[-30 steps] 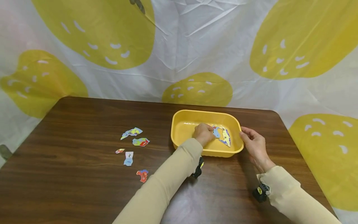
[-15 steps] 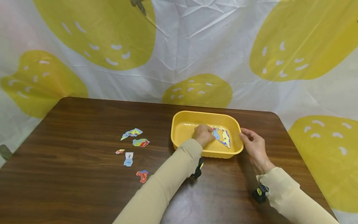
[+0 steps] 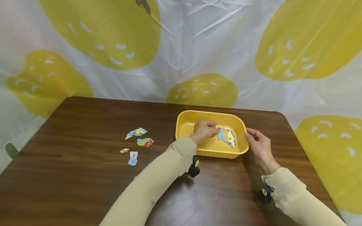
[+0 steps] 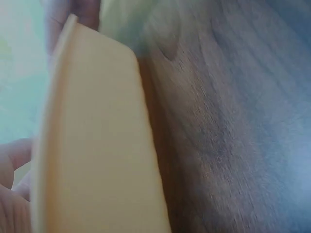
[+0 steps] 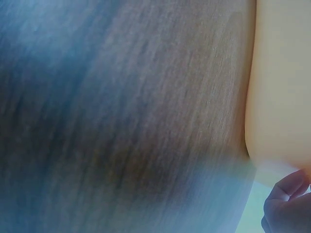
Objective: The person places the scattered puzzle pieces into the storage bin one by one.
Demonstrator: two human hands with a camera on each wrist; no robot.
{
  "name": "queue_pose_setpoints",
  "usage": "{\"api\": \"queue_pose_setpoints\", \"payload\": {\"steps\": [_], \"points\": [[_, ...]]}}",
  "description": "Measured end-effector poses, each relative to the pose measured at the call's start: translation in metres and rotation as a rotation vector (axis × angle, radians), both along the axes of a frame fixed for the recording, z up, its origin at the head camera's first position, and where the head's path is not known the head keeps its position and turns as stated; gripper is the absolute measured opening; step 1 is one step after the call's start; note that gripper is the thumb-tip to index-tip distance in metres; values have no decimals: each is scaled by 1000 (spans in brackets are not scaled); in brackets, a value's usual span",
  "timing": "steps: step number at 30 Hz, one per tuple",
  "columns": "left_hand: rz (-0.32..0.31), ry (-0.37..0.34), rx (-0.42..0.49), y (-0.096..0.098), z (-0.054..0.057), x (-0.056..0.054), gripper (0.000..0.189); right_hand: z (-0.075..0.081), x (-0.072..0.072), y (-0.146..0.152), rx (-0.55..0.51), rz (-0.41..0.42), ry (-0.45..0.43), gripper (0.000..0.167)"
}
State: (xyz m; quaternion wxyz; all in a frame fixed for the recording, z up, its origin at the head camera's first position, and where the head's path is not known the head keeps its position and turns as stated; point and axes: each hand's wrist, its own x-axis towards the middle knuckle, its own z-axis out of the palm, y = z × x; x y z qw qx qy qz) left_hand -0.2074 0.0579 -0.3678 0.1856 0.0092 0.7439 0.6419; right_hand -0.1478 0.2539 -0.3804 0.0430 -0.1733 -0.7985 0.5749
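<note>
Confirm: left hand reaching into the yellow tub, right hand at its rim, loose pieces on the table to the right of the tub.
Wrong side: the head view shows the loose pieces on the table left of the yellow tub. The rest stands.

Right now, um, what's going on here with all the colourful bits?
A person is working at a yellow tub on a brown table. The right hand grips the tub's right-hand rim. The left hand is inside it, close to some flat colourful pieces lying there. Four loose pieces show on the table, left of the tub.
</note>
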Motion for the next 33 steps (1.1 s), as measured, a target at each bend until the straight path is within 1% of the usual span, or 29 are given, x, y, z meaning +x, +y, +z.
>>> {"api": "queue_pose_setpoints", "payload": {"steps": [2,3,6,9,12,15,17,21,25,29,33], "points": [[-16,-32,89,-5,5,2,38,0,1,0,-2,4,-5,46],[-18,-45,114,-7,7,3,38,0,1,1,0,7,-6,47],[-22,-64,137,-16,12,5,35,0,1,2,0,9,-11,48],[-55,-60,146,-30,18,7,34,1,1,3,1,4,-15,48],[-72,-43,168,-49,23,9,36,1,1,4,-8,4,-15,48],[-59,-30,187,-72,25,12,37,2,0,4,-9,0,-7,47],[-49,-10,179,-89,25,13,37,2,0,5,-7,0,-3,47],[-30,40,130,-125,21,16,38,1,0,6,-9,-3,-10,47],[10,54,77,-162,14,20,38,1,1,7,-15,-8,-19,47],[49,36,43,-195,2,25,43,0,1,7,-15,-6,-20,47],[86,11,16,-224,-9,29,46,0,1,6,-5,-6,-20,47]]}}
